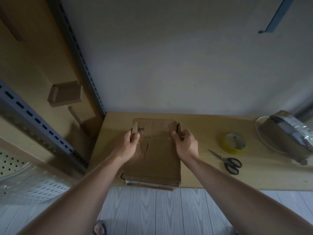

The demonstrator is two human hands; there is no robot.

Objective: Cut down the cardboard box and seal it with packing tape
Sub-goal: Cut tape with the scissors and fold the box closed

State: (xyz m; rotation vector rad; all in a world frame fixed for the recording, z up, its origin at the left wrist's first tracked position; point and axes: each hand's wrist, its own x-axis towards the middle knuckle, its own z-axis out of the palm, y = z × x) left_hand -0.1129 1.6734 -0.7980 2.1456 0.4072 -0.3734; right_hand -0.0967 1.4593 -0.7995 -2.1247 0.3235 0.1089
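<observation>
One cardboard box (157, 160), lying flat near the front edge of one table (211, 177).
Two hands on it: left hand (126, 144) clenched round the left flap (135, 128), right hand (185, 144) pinching the right flap (178, 128). Rightward, apart from the box: one roll of tape (234, 145), one pair of scissors (227, 161) beside it.

— What kind of place are you in?
— Storeroom or packing corner, I'd tag it. Slotted steel shelving uprights (81, 61), a small carton (66, 94) on the shelf.
— Anything else?
— Your wooden bench (211, 177) against a bare wall (169, 65) carries a cardboard box (152, 160), packing tape roll (234, 145), scissors (226, 161). Grey plank floor (152, 209) below.
</observation>
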